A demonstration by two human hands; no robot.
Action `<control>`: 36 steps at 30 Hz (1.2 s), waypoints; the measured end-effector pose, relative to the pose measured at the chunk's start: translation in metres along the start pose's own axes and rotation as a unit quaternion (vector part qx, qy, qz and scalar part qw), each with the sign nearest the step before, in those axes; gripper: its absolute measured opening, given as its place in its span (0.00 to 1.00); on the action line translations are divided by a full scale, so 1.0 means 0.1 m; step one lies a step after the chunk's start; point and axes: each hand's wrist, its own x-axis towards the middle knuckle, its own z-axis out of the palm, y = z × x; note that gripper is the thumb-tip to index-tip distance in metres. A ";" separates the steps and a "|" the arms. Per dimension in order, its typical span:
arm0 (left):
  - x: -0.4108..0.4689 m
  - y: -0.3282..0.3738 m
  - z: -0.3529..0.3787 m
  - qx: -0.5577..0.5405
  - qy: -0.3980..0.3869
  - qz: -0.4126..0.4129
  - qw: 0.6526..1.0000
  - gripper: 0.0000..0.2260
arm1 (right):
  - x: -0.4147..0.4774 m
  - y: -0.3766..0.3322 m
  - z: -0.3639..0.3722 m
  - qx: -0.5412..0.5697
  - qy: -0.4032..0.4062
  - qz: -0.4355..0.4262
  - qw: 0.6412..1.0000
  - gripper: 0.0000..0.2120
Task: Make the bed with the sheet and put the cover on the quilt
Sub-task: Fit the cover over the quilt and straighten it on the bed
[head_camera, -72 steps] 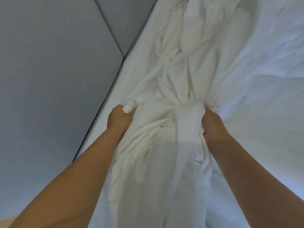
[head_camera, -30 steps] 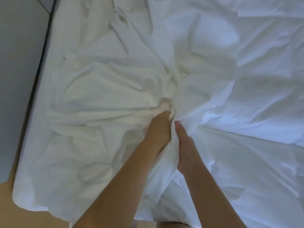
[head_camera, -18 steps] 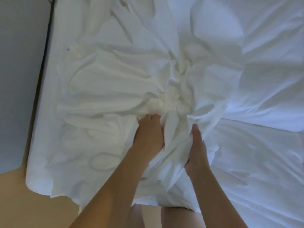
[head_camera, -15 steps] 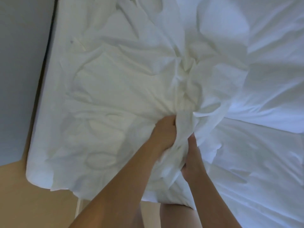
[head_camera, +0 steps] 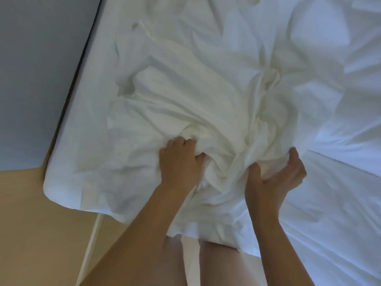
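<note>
Both hands are buried in the same crumpled cloth [head_camera: 206,112] near the middle of the view. The left hand [head_camera: 179,164] is knuckles up, its fingers curled down into a tight knot of folds and gripping it. At 3 o'clock from it, the right hand [head_camera: 272,178] is turned palm up and cupped, thumb pressed against the bunch and fingertips hooked over a fold, so it holds the cloth too, more loosely.

Whether this cream-white cloth is the sheet or the cover I cannot tell. It lies in a heap on the bed [head_camera: 86,112]. Its thickest ridge of gathers runs from between the hands toward 1 o'clock, while flatter wrinkled folds fan out toward 10 o'clock. Its near hem spills over the bed's edge at 6 o'clock, just above the person's bare legs [head_camera: 218,263].

Brighter white bedding [head_camera: 329,203] stretches from under the heap toward 3 and 4 o'clock, creased but flatter. The bed's rounded corner sits at 8 o'clock. A plain grey wall [head_camera: 37,79] stands close along the bed's side at 10 o'clock, and pale wooden floor [head_camera: 31,223] fills 7 o'clock.
</note>
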 end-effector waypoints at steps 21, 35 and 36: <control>-0.13 -1.19 -0.07 -0.340 -0.081 -0.153 0.924 0.49 | 0.45 -0.31 0.29 -0.329 -0.106 -0.076 0.935 0.12; -0.32 -1.09 0.00 -0.469 -0.069 -0.142 0.869 0.37 | -0.11 -0.61 0.72 -0.432 -0.248 -0.223 0.838 0.14; -0.34 -1.06 -0.01 -0.474 -0.043 -0.131 0.870 0.34 | -0.02 -0.60 0.61 -0.404 -0.198 -0.211 0.868 0.15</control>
